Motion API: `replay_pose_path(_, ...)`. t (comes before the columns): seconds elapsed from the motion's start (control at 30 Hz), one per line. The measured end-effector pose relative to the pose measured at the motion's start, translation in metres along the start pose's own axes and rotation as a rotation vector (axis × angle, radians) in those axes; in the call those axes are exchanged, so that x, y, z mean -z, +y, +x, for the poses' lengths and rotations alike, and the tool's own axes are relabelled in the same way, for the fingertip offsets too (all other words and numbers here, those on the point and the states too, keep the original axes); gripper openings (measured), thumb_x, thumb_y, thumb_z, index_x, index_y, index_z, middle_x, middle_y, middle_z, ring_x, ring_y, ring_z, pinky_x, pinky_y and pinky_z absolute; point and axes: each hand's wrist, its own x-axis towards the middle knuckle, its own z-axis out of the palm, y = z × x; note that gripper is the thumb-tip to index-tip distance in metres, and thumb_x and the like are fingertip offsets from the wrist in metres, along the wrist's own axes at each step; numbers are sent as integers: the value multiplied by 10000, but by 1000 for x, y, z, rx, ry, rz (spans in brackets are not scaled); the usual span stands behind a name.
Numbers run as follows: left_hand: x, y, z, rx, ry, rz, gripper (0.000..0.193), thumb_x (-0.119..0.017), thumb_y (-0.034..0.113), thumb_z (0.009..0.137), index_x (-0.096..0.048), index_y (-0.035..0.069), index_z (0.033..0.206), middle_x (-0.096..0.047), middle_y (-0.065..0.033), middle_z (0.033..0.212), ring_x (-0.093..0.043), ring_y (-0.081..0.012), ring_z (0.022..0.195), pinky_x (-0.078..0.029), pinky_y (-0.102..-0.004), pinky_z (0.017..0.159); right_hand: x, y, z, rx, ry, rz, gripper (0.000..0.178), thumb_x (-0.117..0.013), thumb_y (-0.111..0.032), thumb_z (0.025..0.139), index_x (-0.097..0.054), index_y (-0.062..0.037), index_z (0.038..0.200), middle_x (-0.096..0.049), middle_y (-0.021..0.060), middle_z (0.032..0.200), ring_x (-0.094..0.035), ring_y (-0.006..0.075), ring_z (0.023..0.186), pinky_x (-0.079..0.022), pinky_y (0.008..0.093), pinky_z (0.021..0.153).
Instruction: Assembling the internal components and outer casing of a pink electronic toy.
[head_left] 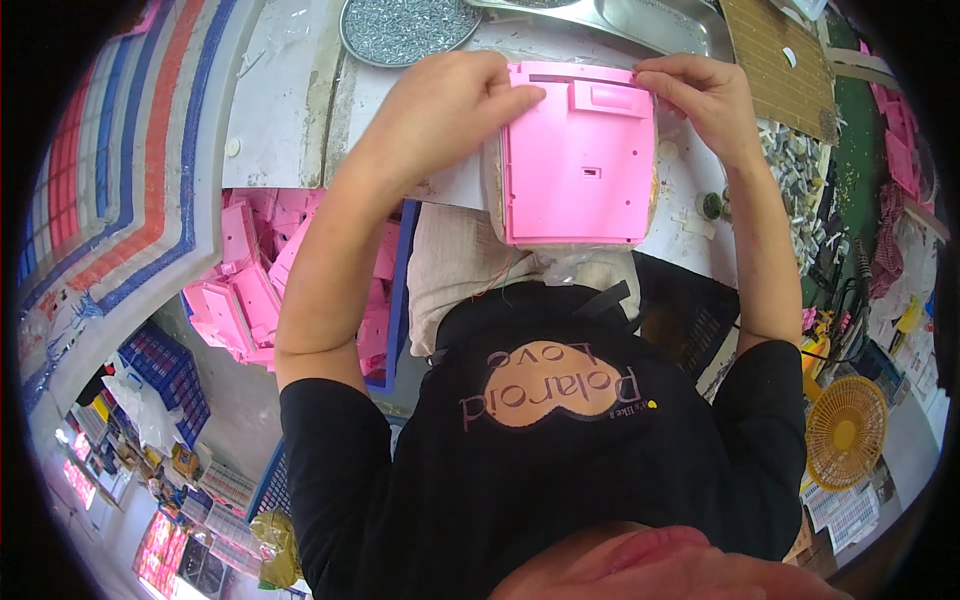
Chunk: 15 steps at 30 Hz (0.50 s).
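A flat pink plastic panel (575, 190) lies in front of me at the table's near edge. It has a long slot near its far edge, a raised rectangular piece, a small cut-out and a few holes. My left hand (465, 95) grips its far left corner, the thumb on top and the other fingers mostly hidden. At the far right corner, my right hand (700, 95) is closed in a pinch on the panel's edge. Whether anything small sits between those fingertips is hidden. Beneath the panel, the edge of a plastic-wrapped pad (496, 195) shows.
A round metal dish of screws (410, 30) and a steel tray (655, 25) stand beyond the panel. Left of my legs, a blue crate (402, 270) holds several pink parts (240, 300). Small metal pieces (795, 190) cover the table's right side, near brown cardboard (785, 75).
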Motion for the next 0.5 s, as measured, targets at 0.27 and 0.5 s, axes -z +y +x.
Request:
replay_pose_path(0.27, 28, -21, 28, 157, 409, 196, 216, -678, 197, 870, -631, -2, 800, -642, -217, 802, -631, -414, 805, -490, -496, 739, -1, 0, -12, -149, 147, 214, 192, -736, -146, 954, -744, 6, 1071, -598, -42, 704, -485, 37, 617, -354, 204, 553)
replay_pose_path(0.5, 13, -52, 31, -7, 488, 503, 222, -716, 205, 821, -642, -3, 808, -630, -210, 825, -607, -406, 855, -465, -504, 788, 3, 6, -6, -315, -5, 782, 219, -709, -199, 978, -713, 1, 1069, -450, -73, 590, -378, 43, 526, -307, 220, 529)
